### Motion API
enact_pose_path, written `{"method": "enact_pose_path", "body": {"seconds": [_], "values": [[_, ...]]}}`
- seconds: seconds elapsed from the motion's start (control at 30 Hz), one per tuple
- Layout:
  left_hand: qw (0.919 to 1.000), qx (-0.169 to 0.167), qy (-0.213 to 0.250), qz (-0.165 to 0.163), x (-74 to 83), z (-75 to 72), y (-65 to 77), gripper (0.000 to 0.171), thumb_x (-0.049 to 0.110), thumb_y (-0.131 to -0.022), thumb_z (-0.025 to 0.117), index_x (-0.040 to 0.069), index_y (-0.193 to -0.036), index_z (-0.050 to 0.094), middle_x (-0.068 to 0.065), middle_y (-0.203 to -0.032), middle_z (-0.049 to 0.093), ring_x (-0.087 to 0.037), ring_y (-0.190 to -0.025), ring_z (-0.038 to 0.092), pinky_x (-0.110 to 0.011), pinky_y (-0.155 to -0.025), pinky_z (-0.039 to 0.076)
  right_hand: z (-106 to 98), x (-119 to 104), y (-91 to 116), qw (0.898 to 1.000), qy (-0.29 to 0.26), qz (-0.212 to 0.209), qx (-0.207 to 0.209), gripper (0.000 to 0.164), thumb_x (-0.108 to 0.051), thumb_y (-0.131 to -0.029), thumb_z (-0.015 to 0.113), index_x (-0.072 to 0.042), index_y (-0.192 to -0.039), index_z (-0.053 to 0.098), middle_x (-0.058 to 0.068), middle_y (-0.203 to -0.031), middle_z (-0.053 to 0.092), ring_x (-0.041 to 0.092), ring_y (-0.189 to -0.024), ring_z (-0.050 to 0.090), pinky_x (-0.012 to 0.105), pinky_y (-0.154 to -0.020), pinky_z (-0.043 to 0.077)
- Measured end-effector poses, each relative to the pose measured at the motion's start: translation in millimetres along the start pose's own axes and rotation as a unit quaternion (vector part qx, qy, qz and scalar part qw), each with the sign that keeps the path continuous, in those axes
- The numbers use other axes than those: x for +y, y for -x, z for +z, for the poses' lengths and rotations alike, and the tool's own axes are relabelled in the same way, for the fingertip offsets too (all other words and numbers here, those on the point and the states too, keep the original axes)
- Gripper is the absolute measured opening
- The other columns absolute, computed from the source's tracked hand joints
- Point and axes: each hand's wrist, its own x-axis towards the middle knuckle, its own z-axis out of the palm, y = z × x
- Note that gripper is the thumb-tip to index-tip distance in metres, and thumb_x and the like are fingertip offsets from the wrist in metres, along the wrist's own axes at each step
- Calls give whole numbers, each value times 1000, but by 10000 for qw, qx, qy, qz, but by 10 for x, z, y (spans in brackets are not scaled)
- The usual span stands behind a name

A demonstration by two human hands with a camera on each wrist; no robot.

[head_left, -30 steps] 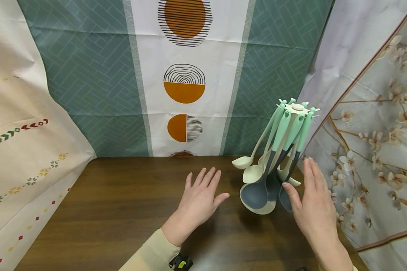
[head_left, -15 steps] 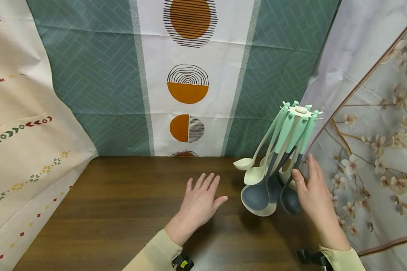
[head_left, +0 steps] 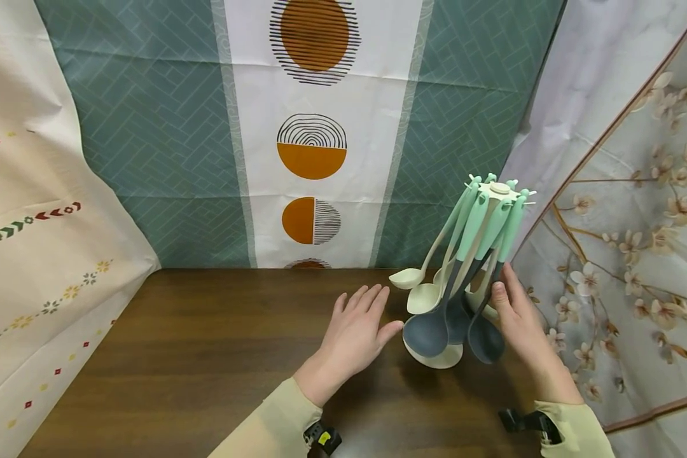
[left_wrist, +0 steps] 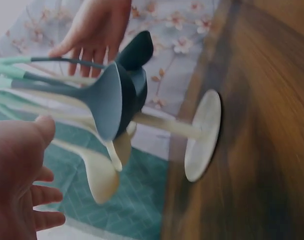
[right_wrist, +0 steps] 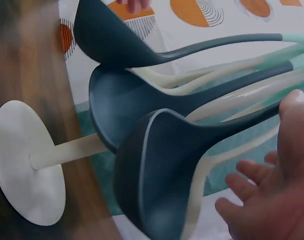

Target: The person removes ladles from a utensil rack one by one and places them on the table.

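Note:
A white utensil stand (head_left: pixel 442 360) holds several hanging ladles and spoons with mint-green handles, some with dark blue-grey bowls and others cream. My right hand (head_left: pixel 525 327) is at the stand's right side, its thumb tip right at the handle of a dark ladle (head_left: pixel 485 340). In the right wrist view the fingers (right_wrist: pixel 247 182) are spread and loosely bent behind that handle. My left hand (head_left: pixel 357 327) lies to the left of the stand, fingers extended, its thumb tip close beside a blue-grey ladle (head_left: pixel 426 334). In the left wrist view nothing lies within its fingers.
The brown wooden table (head_left: pixel 206 356) stretches left of the stand. Behind it hangs a green and white cloth (head_left: pixel 315 222) with orange circles. A flowered curtain (head_left: pixel 624 286) runs close along the right, and a cream cloth (head_left: pixel 46 267) hangs on the left.
My right hand has moved left and in toward the stand, its thumb now at a ladle handle. My left hand has shifted right, nearer the ladles. The stand keeps its place.

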Motion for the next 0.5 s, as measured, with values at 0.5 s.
{"method": "enact_pose_path", "body": {"seconds": [0.5], "values": [[9984, 55, 461, 336, 368, 129, -358, 75, 59, -114, 49, 10, -170, 41, -8, -170, 48, -31, -155, 47, -60, -122, 38, 154, 52, -43, 9976, -631, -274, -110, 60, -33, -123, 26, -15, -178, 11, 27, -180, 14, 50, -163, 13, 54, -130, 17]]}}
